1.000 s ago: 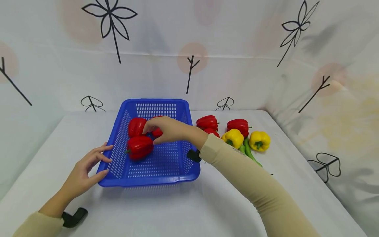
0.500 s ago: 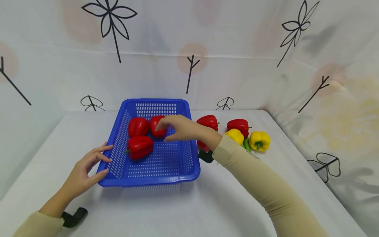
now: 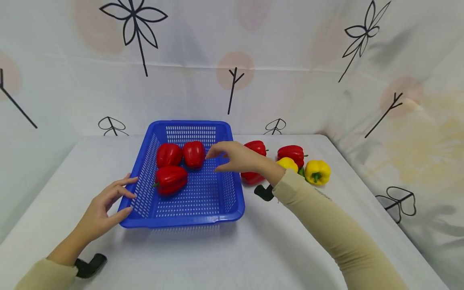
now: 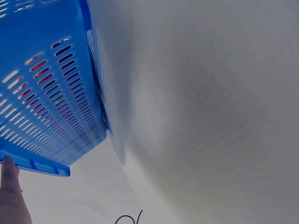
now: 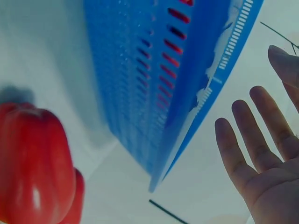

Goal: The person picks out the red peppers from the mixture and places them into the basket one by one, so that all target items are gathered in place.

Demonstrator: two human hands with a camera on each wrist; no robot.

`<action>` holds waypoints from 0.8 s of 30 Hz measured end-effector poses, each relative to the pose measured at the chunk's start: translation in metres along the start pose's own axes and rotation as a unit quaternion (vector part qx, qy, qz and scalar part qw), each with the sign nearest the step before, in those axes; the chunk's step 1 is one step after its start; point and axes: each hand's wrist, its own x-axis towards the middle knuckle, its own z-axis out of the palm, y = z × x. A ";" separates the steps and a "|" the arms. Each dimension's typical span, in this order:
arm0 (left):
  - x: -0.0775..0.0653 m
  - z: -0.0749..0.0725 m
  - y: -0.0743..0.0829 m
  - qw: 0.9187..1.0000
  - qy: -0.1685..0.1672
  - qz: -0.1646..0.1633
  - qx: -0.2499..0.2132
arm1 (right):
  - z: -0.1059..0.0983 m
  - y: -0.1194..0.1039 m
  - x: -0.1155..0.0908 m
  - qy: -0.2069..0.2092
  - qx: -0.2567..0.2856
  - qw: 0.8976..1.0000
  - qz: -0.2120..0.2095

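A blue slotted plastic basket (image 3: 181,220) stands on the white table, holding a red bell pepper (image 3: 169,155) at the back left, a second red bell pepper (image 3: 194,154) beside it and a third red bell pepper (image 3: 171,180) in front. My left hand (image 3: 105,205) touches the basket's left rim with spread fingers; one finger (image 4: 9,175) shows at the rim in the left wrist view. Over the basket's right side hangs my right hand (image 3: 243,159), holding nothing. Its fingers (image 5: 243,140) are spread and apart from the basket in the right wrist view.
Right of the basket lie more vegetables: a red bell pepper (image 3: 293,155), a yellow bell pepper (image 3: 317,172) and another yellow one (image 3: 288,164) partly behind my right sleeve. Close by the basket's right wall lies another red bell pepper (image 3: 252,178). A patterned cloth backdrop (image 3: 290,80) rises behind the table.
My right hand has moved right, from above the red bell peppers to the basket's right side, leaving the back-right pepper uncovered. My left hand has stayed at the left rim.
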 end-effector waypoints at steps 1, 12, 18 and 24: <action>0.000 0.000 0.000 1.000 -0.001 0.000 0.001 | 0.000 0.002 -0.001 0.001 -0.001 1.000 0.004; 0.000 0.000 0.000 1.000 0.003 0.000 -0.003 | -0.005 0.018 -0.019 0.023 0.013 0.999 0.030; -0.001 0.000 0.000 1.000 0.001 -0.002 -0.003 | -0.008 0.024 -0.028 0.036 0.023 0.999 0.031; 0.000 0.000 0.001 1.000 0.002 -0.002 -0.002 | -0.012 0.031 -0.036 0.046 0.045 0.998 0.021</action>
